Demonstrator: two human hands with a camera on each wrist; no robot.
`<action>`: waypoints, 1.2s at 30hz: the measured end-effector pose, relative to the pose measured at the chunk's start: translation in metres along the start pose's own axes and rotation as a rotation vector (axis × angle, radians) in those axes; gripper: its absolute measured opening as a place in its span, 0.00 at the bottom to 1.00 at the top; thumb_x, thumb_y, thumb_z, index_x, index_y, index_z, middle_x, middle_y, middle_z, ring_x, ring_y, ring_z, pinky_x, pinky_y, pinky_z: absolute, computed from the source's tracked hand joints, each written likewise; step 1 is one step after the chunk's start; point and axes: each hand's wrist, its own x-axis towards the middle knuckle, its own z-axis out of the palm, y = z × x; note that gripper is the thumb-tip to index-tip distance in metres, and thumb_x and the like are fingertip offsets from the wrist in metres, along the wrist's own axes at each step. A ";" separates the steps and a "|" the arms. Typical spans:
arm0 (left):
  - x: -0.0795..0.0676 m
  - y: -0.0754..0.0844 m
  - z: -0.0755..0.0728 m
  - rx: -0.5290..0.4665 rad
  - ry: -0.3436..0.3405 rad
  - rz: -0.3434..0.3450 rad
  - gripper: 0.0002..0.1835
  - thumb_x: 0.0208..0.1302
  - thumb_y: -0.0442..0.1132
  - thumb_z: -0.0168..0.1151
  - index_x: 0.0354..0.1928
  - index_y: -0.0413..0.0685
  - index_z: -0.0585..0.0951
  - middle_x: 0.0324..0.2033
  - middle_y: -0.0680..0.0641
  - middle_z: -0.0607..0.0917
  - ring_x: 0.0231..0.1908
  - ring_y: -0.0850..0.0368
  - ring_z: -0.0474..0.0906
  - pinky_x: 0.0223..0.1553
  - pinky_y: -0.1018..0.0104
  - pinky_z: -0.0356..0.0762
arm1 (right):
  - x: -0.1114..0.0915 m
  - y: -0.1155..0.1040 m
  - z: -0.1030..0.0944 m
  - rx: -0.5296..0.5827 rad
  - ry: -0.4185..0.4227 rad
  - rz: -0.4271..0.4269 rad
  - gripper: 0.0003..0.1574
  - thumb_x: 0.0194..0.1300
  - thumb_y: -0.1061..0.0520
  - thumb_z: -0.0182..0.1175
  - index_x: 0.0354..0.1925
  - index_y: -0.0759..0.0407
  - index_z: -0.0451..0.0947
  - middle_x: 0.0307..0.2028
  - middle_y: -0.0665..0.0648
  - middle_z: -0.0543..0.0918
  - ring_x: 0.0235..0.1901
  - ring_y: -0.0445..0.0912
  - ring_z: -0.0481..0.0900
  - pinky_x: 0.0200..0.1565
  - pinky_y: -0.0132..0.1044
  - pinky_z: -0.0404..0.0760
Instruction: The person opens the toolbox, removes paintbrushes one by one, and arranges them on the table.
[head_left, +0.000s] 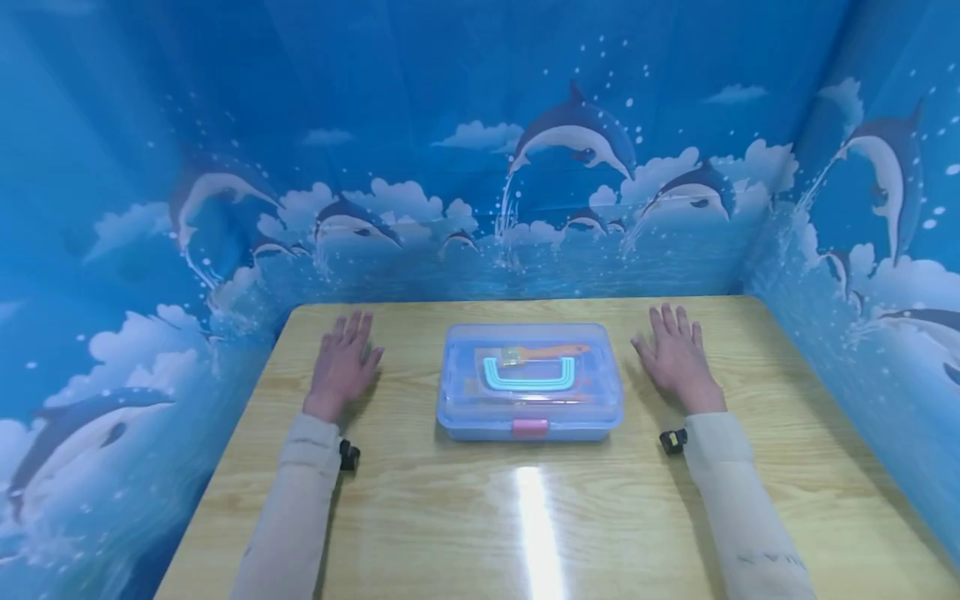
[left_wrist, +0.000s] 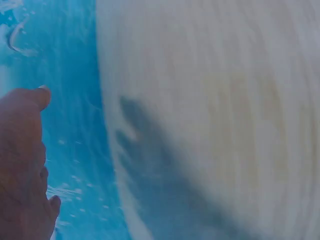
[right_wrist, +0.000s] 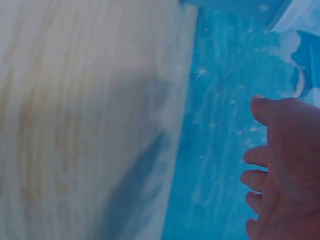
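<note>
A closed, see-through bluish plastic box point(head_left: 457, 392) stands on the wooden table, with a light-blue handle point(head_left: 528, 384) on its lid and a pink latch point(head_left: 529, 428) at the front. Through the lid shows a paintbrush point(head_left: 555, 352) with an orange handle. To the left of the box is my left hand point(head_left: 343, 367), palm down, fingers straight and pointing away. On the other side, my right hand point(head_left: 677, 358) has its fingers spread, apart from the box. Neither hand holds anything. In the wrist views, the left hand point(left_wrist: 22, 160) and right hand point(right_wrist: 290, 165) appear beside their shadows.
A blue curtain point(head_left: 420, 100) printed with dolphins and clouds surrounds the table point(head_left: 405, 517) at the back and both sides. A bright strip of light reflects off the tabletop in front of the box. Small black cameras sit at both wrists.
</note>
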 end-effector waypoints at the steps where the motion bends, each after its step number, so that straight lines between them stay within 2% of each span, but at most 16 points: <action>1: 0.000 0.003 -0.002 -0.005 0.004 0.019 0.38 0.80 0.52 0.45 0.81 0.44 0.46 0.80 0.36 0.47 0.79 0.34 0.37 0.77 0.32 0.40 | -0.001 -0.002 -0.002 -0.005 -0.002 -0.006 0.53 0.79 0.30 0.31 0.80 0.69 0.39 0.79 0.73 0.35 0.78 0.68 0.26 0.74 0.68 0.23; 4: -0.003 0.015 -0.011 -0.037 0.015 0.081 0.38 0.80 0.51 0.46 0.81 0.41 0.48 0.80 0.34 0.49 0.79 0.33 0.39 0.77 0.31 0.43 | -0.009 -0.012 -0.011 -0.007 0.001 -0.031 0.48 0.81 0.37 0.37 0.79 0.71 0.42 0.79 0.75 0.39 0.78 0.69 0.29 0.75 0.68 0.26; 7: -0.007 0.029 -0.020 -0.088 0.039 0.149 0.37 0.80 0.48 0.49 0.80 0.38 0.50 0.79 0.33 0.51 0.78 0.32 0.43 0.76 0.32 0.45 | -0.020 -0.024 -0.022 0.013 0.049 -0.075 0.43 0.81 0.44 0.43 0.77 0.73 0.48 0.77 0.77 0.46 0.78 0.71 0.36 0.76 0.69 0.32; 11: -0.015 0.049 -0.025 -0.139 0.068 0.220 0.36 0.79 0.45 0.52 0.79 0.38 0.53 0.79 0.35 0.55 0.78 0.34 0.46 0.77 0.34 0.47 | -0.035 -0.039 -0.030 0.109 0.223 -0.180 0.35 0.78 0.52 0.52 0.72 0.74 0.62 0.74 0.77 0.60 0.74 0.72 0.53 0.74 0.70 0.50; 14: -0.024 0.064 -0.025 -0.134 0.097 0.285 0.35 0.78 0.44 0.54 0.79 0.38 0.56 0.78 0.37 0.58 0.78 0.36 0.50 0.77 0.36 0.49 | -0.047 -0.051 -0.029 0.227 0.387 -0.314 0.27 0.72 0.62 0.59 0.65 0.72 0.72 0.68 0.73 0.71 0.68 0.69 0.65 0.69 0.65 0.65; 17: -0.033 0.081 -0.024 -0.127 0.143 0.377 0.34 0.76 0.42 0.56 0.77 0.37 0.60 0.76 0.37 0.62 0.77 0.37 0.54 0.77 0.38 0.51 | -0.058 -0.063 -0.026 0.337 0.517 -0.500 0.23 0.66 0.69 0.60 0.59 0.70 0.79 0.61 0.69 0.80 0.61 0.65 0.74 0.68 0.50 0.71; 21: -0.043 0.100 -0.019 -0.151 0.210 0.492 0.32 0.75 0.42 0.57 0.75 0.37 0.64 0.75 0.37 0.66 0.75 0.38 0.58 0.77 0.42 0.55 | -0.069 -0.080 -0.023 0.414 0.608 -0.742 0.17 0.69 0.65 0.56 0.52 0.70 0.83 0.51 0.67 0.86 0.53 0.59 0.80 0.66 0.30 0.72; 24: -0.049 0.111 -0.013 -0.181 0.229 0.550 0.30 0.77 0.45 0.55 0.75 0.39 0.66 0.74 0.40 0.67 0.75 0.39 0.59 0.77 0.45 0.56 | -0.078 -0.093 -0.020 0.438 0.639 -0.876 0.19 0.74 0.60 0.53 0.47 0.73 0.84 0.45 0.67 0.87 0.48 0.56 0.82 0.63 0.27 0.75; 27: -0.055 0.119 -0.008 -0.207 0.229 0.592 0.30 0.79 0.49 0.51 0.75 0.41 0.67 0.75 0.42 0.67 0.75 0.40 0.60 0.76 0.44 0.58 | -0.091 -0.105 -0.015 0.464 0.633 -0.967 0.20 0.76 0.59 0.52 0.43 0.74 0.84 0.41 0.67 0.87 0.44 0.54 0.83 0.62 0.26 0.77; 30: -0.061 0.125 -0.004 -0.205 0.240 0.626 0.30 0.81 0.55 0.45 0.74 0.43 0.68 0.75 0.44 0.67 0.75 0.41 0.61 0.75 0.43 0.62 | -0.106 -0.116 -0.008 0.510 0.551 -0.993 0.16 0.74 0.61 0.54 0.44 0.72 0.84 0.42 0.65 0.87 0.45 0.53 0.84 0.62 0.27 0.78; 33: -0.064 0.128 -0.002 -0.187 0.268 0.659 0.31 0.81 0.57 0.41 0.73 0.44 0.71 0.74 0.45 0.69 0.74 0.42 0.63 0.73 0.43 0.65 | -0.122 -0.127 0.001 0.574 0.410 -0.962 0.13 0.68 0.67 0.59 0.49 0.69 0.83 0.45 0.63 0.87 0.48 0.51 0.85 0.62 0.28 0.79; 36: -0.065 0.130 0.000 -0.170 0.319 0.715 0.30 0.81 0.57 0.43 0.69 0.42 0.75 0.72 0.43 0.72 0.71 0.40 0.67 0.71 0.43 0.69 | -0.135 -0.138 0.010 0.629 0.238 -0.867 0.21 0.62 0.72 0.63 0.54 0.64 0.81 0.49 0.59 0.87 0.50 0.49 0.85 0.60 0.31 0.81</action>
